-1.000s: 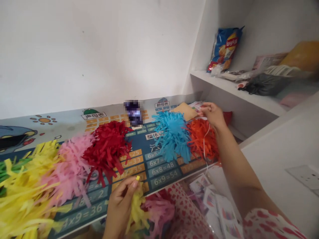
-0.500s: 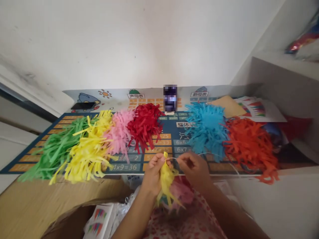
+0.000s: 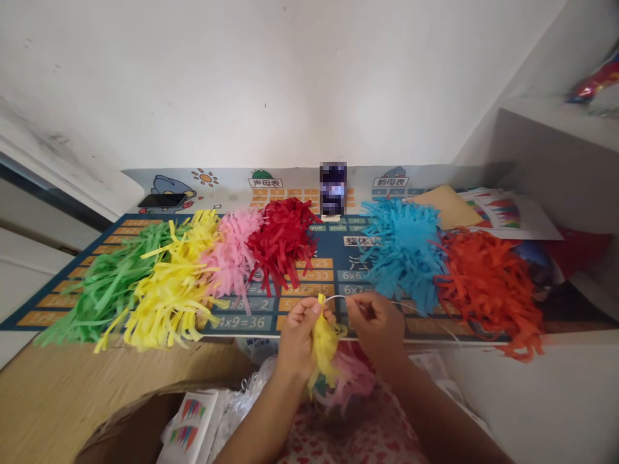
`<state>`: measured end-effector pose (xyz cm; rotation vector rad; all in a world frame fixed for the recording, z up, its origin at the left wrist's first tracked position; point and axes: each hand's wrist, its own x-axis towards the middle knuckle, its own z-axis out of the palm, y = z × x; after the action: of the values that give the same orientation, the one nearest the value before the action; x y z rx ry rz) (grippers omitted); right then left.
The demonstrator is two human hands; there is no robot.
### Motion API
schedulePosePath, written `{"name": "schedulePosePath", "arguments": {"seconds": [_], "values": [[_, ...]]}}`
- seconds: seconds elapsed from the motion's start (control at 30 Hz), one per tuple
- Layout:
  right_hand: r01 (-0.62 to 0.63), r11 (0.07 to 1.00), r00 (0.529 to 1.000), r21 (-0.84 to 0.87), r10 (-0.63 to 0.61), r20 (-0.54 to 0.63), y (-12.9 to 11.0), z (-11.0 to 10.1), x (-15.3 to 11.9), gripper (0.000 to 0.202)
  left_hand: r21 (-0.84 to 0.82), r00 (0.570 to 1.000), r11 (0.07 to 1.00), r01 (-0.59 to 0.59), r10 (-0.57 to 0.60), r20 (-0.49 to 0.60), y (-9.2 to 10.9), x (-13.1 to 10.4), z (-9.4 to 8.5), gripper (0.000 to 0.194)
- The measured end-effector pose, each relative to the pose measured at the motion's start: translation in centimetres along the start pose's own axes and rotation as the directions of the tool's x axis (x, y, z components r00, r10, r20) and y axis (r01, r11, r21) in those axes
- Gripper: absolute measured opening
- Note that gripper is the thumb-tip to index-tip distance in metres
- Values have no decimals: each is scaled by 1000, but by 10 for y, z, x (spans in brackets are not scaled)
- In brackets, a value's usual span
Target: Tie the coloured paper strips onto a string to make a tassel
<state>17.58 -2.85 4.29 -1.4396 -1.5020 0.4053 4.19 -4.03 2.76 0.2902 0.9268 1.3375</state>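
Note:
Near the table's front edge, my left hand (image 3: 300, 328) is closed on a yellow paper tassel (image 3: 325, 345), pinching it just below a small loop at its top. The tassel's strips hang down over my lap. A thin white string (image 3: 333, 298) runs from the loop to my right hand (image 3: 374, 322), which is closed with thumb and forefinger pinching it. Beyond my right hand the string trails off to the right. Below the yellow tassel hang pink tassels (image 3: 351, 380), partly hidden by my hands and the yellow strips.
On the printed table mat (image 3: 309, 322) lie piles of green (image 3: 116, 277), yellow (image 3: 164, 316), pink (image 3: 232, 251) and red tassels (image 3: 283, 238) to the left. Blue (image 3: 403, 245) and orange ones (image 3: 488, 283) lie right. A phone (image 3: 333, 190) stands behind; an open cardboard box (image 3: 120, 419) sits below left.
My right hand has shifted slightly, still pinching the string by the loop. The view has tilted a little. My left hand keeps its hold on the yellow tassel.

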Motion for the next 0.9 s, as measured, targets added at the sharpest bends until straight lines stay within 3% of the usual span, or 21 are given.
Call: {"name": "schedulePosePath", "arguments": {"seconds": [0.13,0.37,0.53,0.67,0.77,0.9], "values": [[21,1000,1000,4,-21,6,-3,1,-1,20,6,1000,1000,-27,27,-2,-4,-1,0,38],[-12,994,990,113,-5,142,-12,-6,-11,18,-21,997,998,-64,63,-38,-4,0,6,42],[-147,972,963,185,97,253,-10,-6,-12,18,-9,994,995,-98,97,-39,-4,0,8,44],[-252,942,942,221,186,281,-5,-1,-7,19,47,993,992,-115,113,29,-5,-1,4,41],[-287,920,912,266,177,369,-2,-1,-3,21,151,975,965,-212,200,95,-4,-1,0,43],[-273,908,903,318,127,410,1,-4,-2,20,327,916,856,-400,356,186,1,-3,-3,46]]}}
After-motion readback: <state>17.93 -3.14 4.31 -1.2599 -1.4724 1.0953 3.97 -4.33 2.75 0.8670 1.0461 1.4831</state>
